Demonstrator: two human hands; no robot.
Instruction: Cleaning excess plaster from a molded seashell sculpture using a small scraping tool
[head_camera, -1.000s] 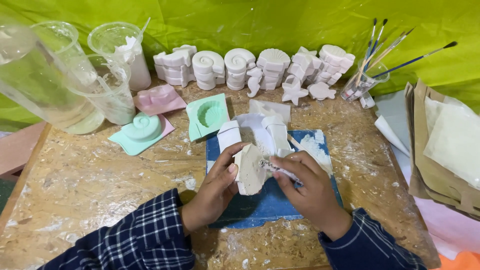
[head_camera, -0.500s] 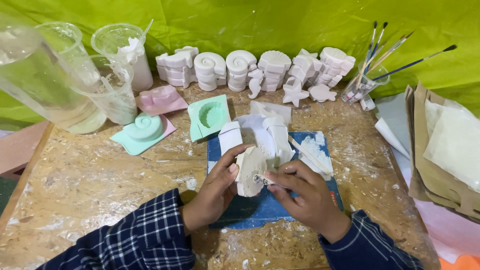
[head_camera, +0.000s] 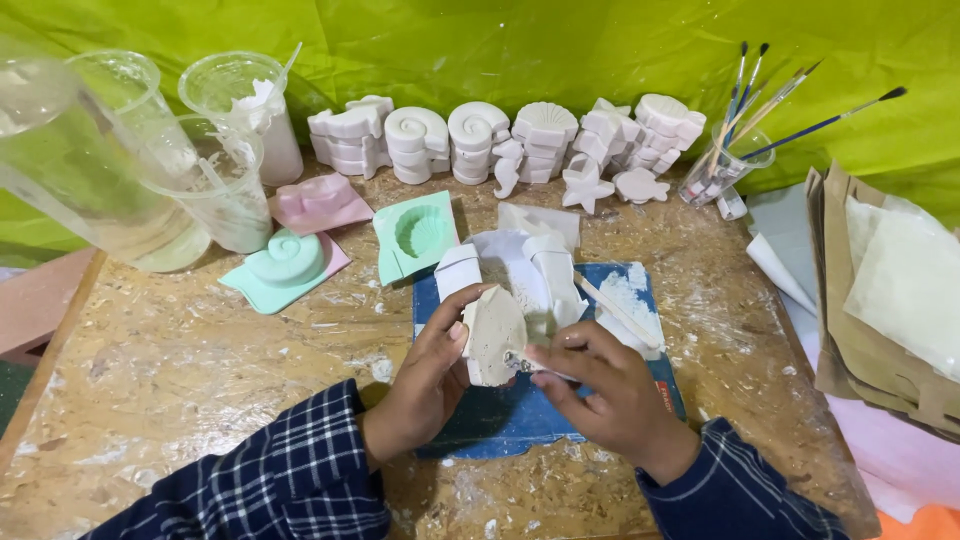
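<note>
My left hand (head_camera: 425, 385) holds a white plaster shell cast (head_camera: 494, 336) upright above a blue mat (head_camera: 500, 415). My right hand (head_camera: 610, 390) grips a small metal tool (head_camera: 522, 362) whose tip touches the lower right edge of the cast. Just behind the cast lie a white open mould (head_camera: 520, 270) and a pile of plaster dust (head_camera: 632, 290) with a wooden stick (head_camera: 615, 310) across it.
Rows of white plaster shell and starfish casts (head_camera: 500, 140) stand at the back. Green (head_camera: 415, 232), mint (head_camera: 285, 262) and pink (head_camera: 320, 200) moulds lie left of the mat. Clear plastic cups (head_camera: 150, 150) stand far left, a brush jar (head_camera: 722, 165) back right, brown paper bags (head_camera: 880, 290) at right.
My right hand has slid left and downward along the cast's edge with the tool. My left hand keeps the cast in nearly the same place.
</note>
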